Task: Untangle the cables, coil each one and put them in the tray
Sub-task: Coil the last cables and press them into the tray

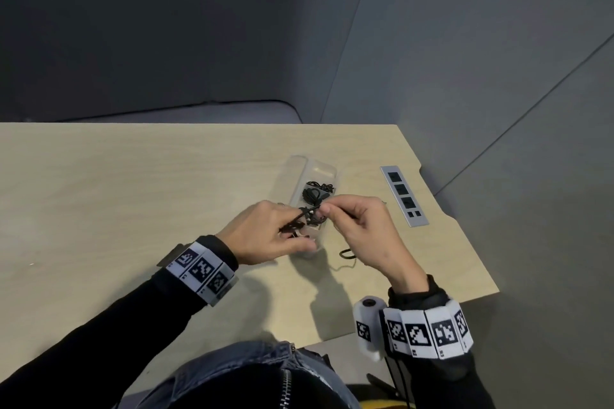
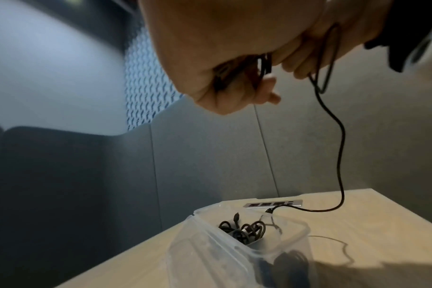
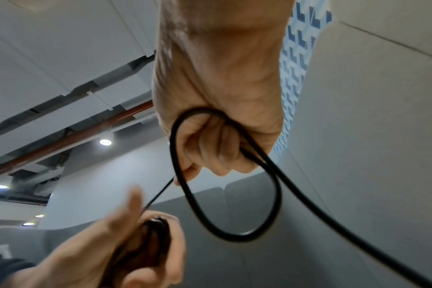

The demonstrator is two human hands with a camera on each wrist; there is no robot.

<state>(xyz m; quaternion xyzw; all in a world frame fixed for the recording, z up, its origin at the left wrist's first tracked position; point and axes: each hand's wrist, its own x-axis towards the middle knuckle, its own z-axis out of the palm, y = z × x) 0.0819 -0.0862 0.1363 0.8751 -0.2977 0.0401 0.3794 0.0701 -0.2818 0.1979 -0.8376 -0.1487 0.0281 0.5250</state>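
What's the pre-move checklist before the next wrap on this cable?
1. Left hand holds the wound coil: ok.
2. Right hand grips the black cable, a loop hanging under the fist: ok.
3. Strand between the hands taut: ok.
4. Free end clear: ok, the trailing plug lies on the table beside the tray, outside it.
5. Tray has room: ok, coiled cables sit in one part only.
6. Coil is neat, with no crossed turns: cannot tell, the fingers hide it.
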